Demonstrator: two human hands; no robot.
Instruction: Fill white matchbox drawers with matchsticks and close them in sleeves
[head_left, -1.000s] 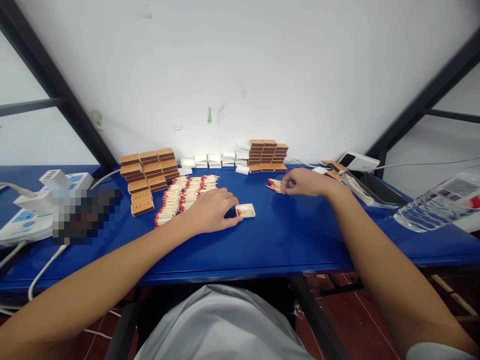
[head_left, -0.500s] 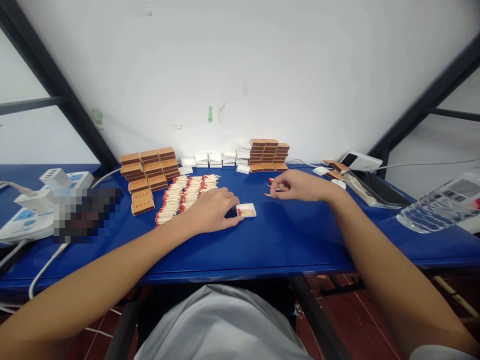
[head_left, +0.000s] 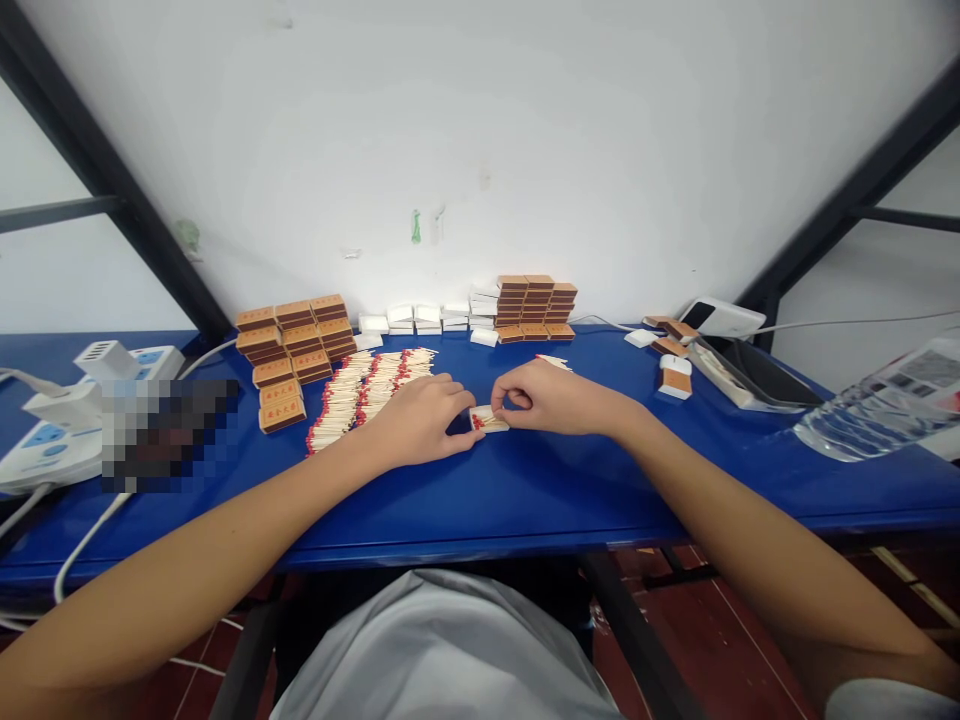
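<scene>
A small white matchbox tray [head_left: 496, 430] lies on the blue table, with several red-headed matches [head_left: 480, 422] at its left end. My left hand [head_left: 427, 420] rests on the table and steadies the tray's left end between thumb and fingers. Over the tray's right half, my right hand [head_left: 536, 394] is closed in a pinch on matches, their heads pointing left; its fingers hide part of the tray. Rows of loose matches [head_left: 341, 400] lie left of my left hand, partly covered by it. A few more matches [head_left: 553, 361] lie behind my right hand.
Stacked brown matchboxes [head_left: 292, 345] stand at left, and more boxes [head_left: 534, 305] by the wall beside white trays [head_left: 427, 316]. Power strip [head_left: 45, 445] and cables are far left. At right are loose covers [head_left: 670, 346], a white device [head_left: 721, 317] and a plastic bottle [head_left: 870, 410].
My right hand has moved left with the matches, from the table behind to over the tray. My left hand has stayed at the tray's left end.
</scene>
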